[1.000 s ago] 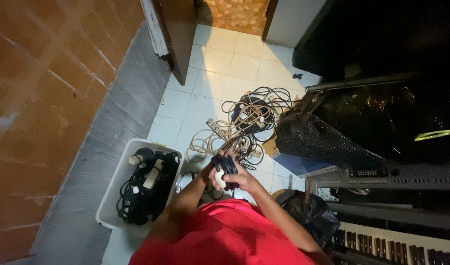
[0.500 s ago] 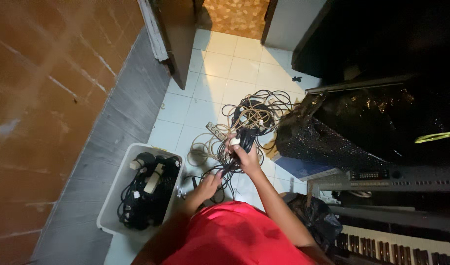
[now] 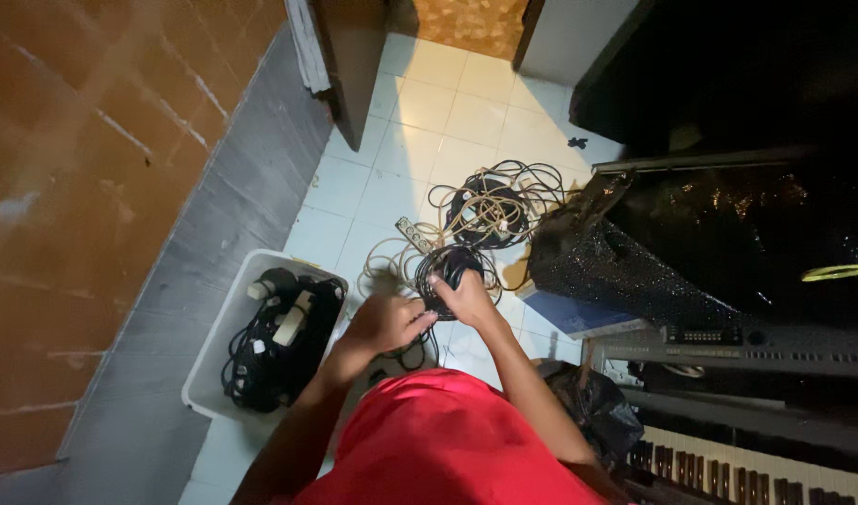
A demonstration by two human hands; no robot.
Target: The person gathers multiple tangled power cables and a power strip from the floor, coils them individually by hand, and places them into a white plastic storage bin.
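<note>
Both arms extend forward and down over the white tiled floor point(image 3: 420, 112). Right hand point(image 3: 465, 295) is closed around a coiled black cable point(image 3: 445, 265), held just above the floor beside the loose beige cable pile point(image 3: 504, 201). Left hand point(image 3: 384, 323), fingers curled, grips a trailing cable strand. White bin point(image 3: 225, 346) of cables sits left.
</note>
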